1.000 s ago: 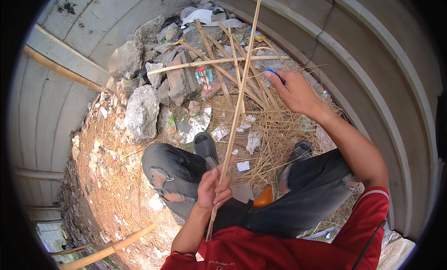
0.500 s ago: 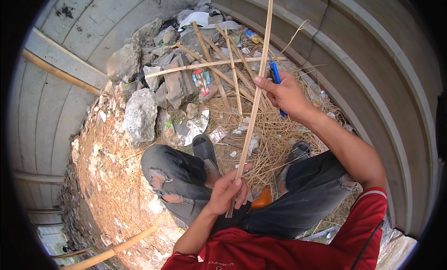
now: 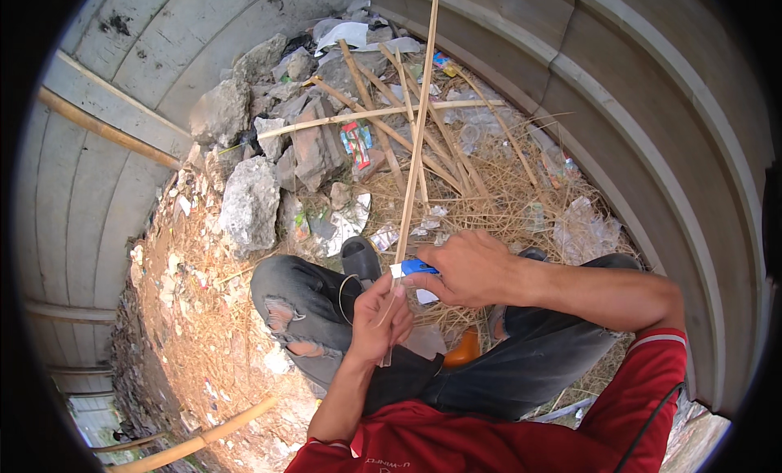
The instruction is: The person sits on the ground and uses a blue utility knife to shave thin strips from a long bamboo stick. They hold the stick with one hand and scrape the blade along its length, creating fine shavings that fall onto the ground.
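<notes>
Knees in grey ripped trousers (image 3: 301, 310) are seen nearest, bent above the littered ground. Just beyond them, the lower end of a long thin bamboo strip (image 3: 415, 139) is pinched in the left hand (image 3: 379, 318), fingers closed around it. A blue-handled tool (image 3: 414, 268), probably a small knife, is gripped in the right hand (image 3: 468, 268) and pressed against the strip just above the left hand. The strip is held nearly upright, running away to the far edge. Farther off, dry straw, loose bamboo sticks (image 3: 383, 114) and grey rocks (image 3: 248, 200) are piled against a concrete wall (image 3: 652, 131).
</notes>
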Tool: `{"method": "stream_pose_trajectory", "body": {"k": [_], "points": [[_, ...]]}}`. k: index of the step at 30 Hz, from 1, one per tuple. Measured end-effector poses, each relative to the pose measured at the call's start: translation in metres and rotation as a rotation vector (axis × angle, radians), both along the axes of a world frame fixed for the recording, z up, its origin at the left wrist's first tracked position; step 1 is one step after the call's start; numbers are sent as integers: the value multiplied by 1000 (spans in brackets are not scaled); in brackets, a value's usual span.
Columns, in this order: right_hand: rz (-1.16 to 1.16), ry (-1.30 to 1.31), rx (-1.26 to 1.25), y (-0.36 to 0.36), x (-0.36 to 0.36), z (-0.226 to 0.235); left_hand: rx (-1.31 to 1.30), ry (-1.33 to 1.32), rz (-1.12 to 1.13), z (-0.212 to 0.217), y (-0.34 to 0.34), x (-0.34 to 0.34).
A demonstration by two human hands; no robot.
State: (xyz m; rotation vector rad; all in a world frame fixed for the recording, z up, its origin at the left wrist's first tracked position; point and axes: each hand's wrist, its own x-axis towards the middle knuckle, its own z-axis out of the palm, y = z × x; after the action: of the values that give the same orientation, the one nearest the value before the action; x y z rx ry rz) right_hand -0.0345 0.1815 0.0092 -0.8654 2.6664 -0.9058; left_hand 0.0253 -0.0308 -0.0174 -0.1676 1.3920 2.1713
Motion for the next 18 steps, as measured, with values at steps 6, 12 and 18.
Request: {"method": "stream_pose_trajectory", "body": {"k": [6, 12, 18], "points": [[-341, -69, -8, 51, -85, -4, 28, -121, -27, 0, -9, 22], [-669, 69, -11, 81, -134, -15, 46, -130, -58, -6, -9, 35], [-923, 144, -281, 156, -145, -16, -58, 86, -195, -25, -42, 66]]}}
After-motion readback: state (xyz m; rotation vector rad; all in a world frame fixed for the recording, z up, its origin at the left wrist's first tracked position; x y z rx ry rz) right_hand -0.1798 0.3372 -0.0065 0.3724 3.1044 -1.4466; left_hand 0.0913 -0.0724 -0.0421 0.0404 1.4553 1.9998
